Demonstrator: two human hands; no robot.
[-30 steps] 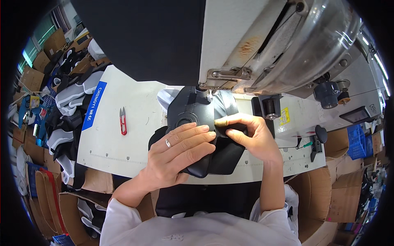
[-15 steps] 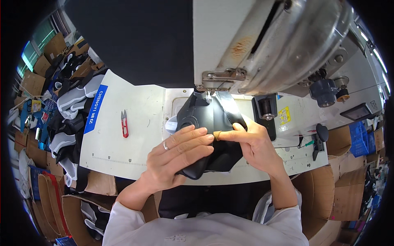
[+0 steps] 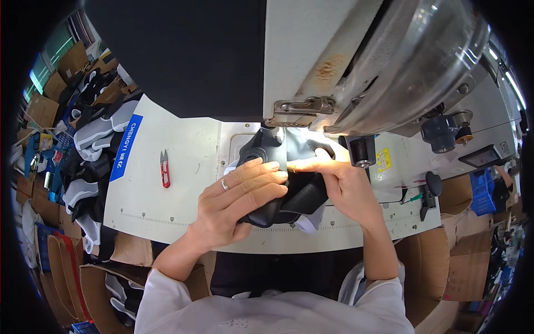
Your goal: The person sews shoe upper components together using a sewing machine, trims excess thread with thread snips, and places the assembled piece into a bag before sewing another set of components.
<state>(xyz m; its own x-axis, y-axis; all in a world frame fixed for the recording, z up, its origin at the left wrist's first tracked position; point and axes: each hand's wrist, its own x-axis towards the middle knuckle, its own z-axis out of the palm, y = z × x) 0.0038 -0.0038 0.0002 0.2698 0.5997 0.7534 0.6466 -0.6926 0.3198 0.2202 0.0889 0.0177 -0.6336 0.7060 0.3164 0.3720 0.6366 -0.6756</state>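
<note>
A black leather-like piece lies on the white sewing machine table, its far end under the machine's presser area. A round raised ring shows on its left side, and a whitish flap sticks out at its near edge. My left hand, with a ring on one finger, lies flat across the piece, fingers stretched out and pointing right. At the piece's right side, my right hand grips it, thumb raised and index finger reaching left. A yellowish band is around that finger. The lower right fingers are hidden.
The sewing machine head fills the upper right. Red-handled thread snips lie on the table's left. Black and white sewn pieces are heaped beyond the left edge. Cardboard boxes stand on both sides below the table.
The black piece has shifted away from me, under the machine, and its near end has turned, showing the whitish flap. My right hand has moved slightly away from me; my left stays flat on it.
</note>
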